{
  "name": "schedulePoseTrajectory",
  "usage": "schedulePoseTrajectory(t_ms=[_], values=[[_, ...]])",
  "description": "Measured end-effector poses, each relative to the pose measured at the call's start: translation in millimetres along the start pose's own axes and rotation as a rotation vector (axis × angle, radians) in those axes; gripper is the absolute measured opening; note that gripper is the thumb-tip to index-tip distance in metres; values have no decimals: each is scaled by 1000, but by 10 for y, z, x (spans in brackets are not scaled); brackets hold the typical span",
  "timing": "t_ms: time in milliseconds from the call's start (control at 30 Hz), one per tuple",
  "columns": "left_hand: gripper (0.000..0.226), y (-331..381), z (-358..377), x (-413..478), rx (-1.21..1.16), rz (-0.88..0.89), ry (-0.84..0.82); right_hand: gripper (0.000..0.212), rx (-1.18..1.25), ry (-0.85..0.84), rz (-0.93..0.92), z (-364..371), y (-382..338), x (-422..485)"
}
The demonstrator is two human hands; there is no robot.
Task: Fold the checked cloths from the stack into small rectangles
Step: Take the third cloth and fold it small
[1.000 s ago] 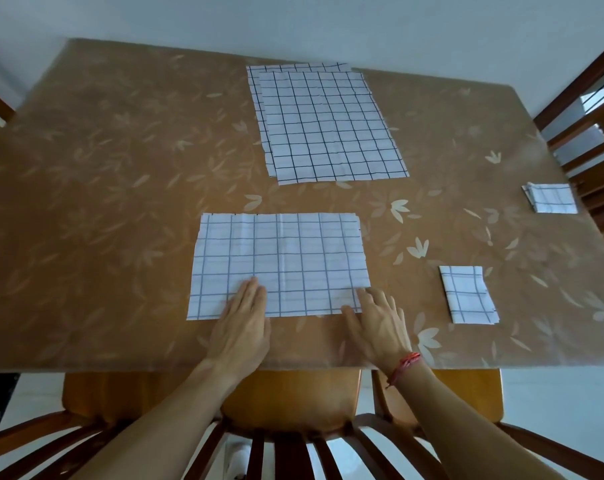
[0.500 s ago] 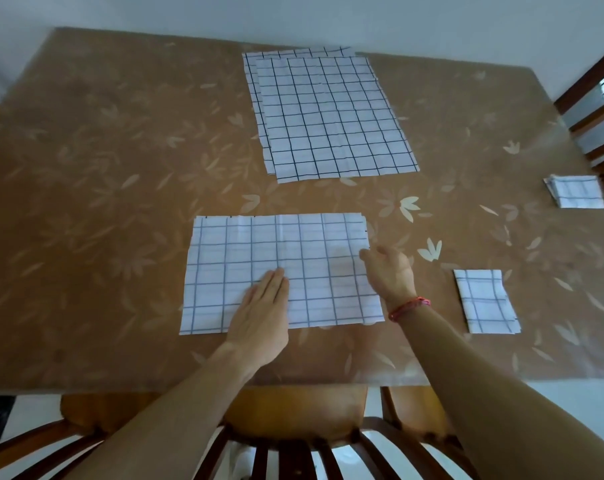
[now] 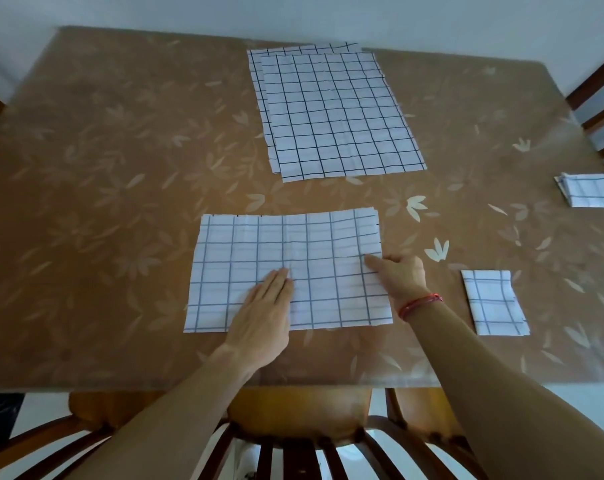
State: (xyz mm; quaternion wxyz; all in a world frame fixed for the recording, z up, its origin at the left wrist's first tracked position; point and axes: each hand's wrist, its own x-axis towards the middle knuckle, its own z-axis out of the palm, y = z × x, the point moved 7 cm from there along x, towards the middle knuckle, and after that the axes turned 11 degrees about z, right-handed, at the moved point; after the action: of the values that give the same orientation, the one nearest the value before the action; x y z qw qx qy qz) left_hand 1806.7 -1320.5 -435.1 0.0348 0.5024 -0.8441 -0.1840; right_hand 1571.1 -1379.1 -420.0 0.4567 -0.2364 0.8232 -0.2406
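A white checked cloth (image 3: 259, 251), folded once into a wide rectangle, lies near the table's front edge. My left hand (image 3: 264, 311) presses flat on its lower middle with straight fingers. My right hand (image 3: 399, 275) pinches the cloth's right edge, thumb on top and fingers curled at the border. The stack of unfolded checked cloths (image 3: 338, 112) lies further back at the centre. Two small folded rectangles sit to the right: one folded cloth (image 3: 494, 303) near the front, another folded cloth (image 3: 589, 194) by the right edge.
The brown table (image 3: 103, 168) has a leaf-patterned cover. A wooden chair back (image 3: 293, 441) stands just below the front edge, under my arms. Another chair (image 3: 602, 102) shows at the far right. A pale wall runs behind the table.
My right hand moved from the cloth's bottom right corner up to its right edge and took hold there. My left hand slid further onto the cloth's middle.
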Motion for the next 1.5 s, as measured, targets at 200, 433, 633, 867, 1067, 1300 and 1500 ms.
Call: schedulePoseTrajectory(t_ms=[200, 433, 633, 867, 1067, 1300, 1500], values=[[63, 116, -42, -23, -64, 53, 55, 18, 280, 101, 98, -65, 360, -64], [79, 293, 5, -196, -117, 82, 20, 8, 535, -157, 340, 216, 825, -555], [83, 214, 15, -492, -89, 18, 42, 24, 500, -456, 367, 450, 1017, -932], [79, 8, 77, -844, -131, -91, 50, 16, 285, -686, 55, 383, 995, -1162], [82, -2, 35, -1098, -197, -34, 33, 39, -8, -279, -286, 19, 996, -1058], [88, -60, 10, -1391, -264, 25, -60, 57, -455, -3, -785, -140, 852, -1207], [86, -173, 10, -1586, -271, -4, -98, 30, -585, -99, -746, -54, 822, -1370]])
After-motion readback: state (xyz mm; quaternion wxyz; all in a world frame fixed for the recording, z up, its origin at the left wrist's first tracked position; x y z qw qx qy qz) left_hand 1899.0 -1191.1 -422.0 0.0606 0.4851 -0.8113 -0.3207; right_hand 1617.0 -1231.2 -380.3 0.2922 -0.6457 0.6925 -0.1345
